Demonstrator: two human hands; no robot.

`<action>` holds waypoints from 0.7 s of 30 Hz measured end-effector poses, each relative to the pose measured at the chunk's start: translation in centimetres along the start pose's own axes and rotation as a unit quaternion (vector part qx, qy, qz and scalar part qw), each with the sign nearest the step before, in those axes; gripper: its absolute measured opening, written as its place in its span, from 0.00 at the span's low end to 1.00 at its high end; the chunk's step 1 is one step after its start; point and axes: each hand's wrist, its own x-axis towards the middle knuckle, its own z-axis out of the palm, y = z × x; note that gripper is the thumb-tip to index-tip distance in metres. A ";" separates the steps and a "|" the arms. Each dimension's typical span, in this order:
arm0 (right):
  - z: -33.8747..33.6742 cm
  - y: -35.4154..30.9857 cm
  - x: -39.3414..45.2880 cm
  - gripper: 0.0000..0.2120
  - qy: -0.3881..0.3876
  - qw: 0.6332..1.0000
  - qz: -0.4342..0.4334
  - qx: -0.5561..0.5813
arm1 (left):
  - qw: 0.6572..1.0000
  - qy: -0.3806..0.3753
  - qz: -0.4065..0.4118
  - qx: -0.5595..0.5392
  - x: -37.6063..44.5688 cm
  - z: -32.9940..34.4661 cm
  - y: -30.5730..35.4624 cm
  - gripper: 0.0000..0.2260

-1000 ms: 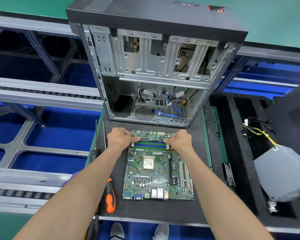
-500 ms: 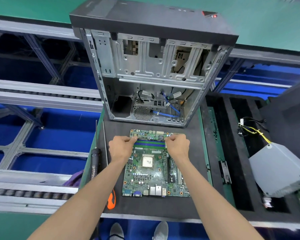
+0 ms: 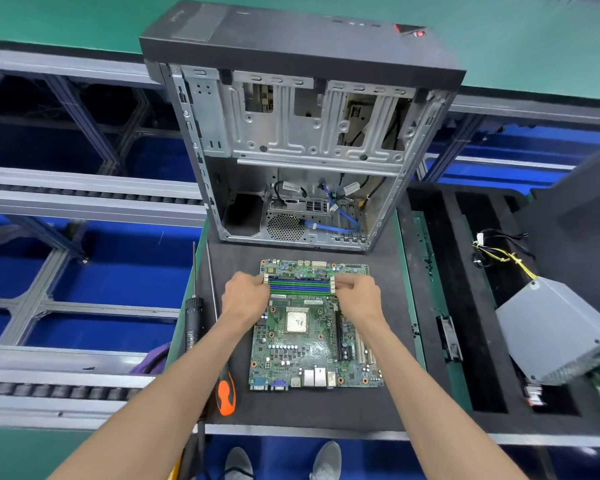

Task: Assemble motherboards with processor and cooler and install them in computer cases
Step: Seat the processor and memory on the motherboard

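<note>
— Black foam mat (image 3: 291,410) on the bench, what lies on it?
— Flat in its middle, the green motherboard (image 3: 316,327); its port row faces the person, its silver processor (image 3: 297,322) sits bare in the socket.
— And the 2 hands?
— Both at the far end of the board, on the memory slots (image 3: 300,286); the left hand (image 3: 245,299) has curled fingers pinching the left-end latches, the right hand (image 3: 357,299) does likewise at the right end.
— Beyond that?
— An open computer case (image 3: 302,140) stands upright just behind the board, apart from it, blue cables (image 3: 333,216) loose inside; 2 screwdrivers lie left of the board, a black-handled one (image 3: 193,323) and an orange-handled one (image 3: 226,393); a grey power supply (image 3: 555,330) rests well off to the right.
</note>
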 end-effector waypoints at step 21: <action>-5.6 5.8 -3.0 0.20 0.059 0.996 -0.041 0.047 | 0.876 -0.096 0.371 0.294 -3.8 10.3 5.8 0.26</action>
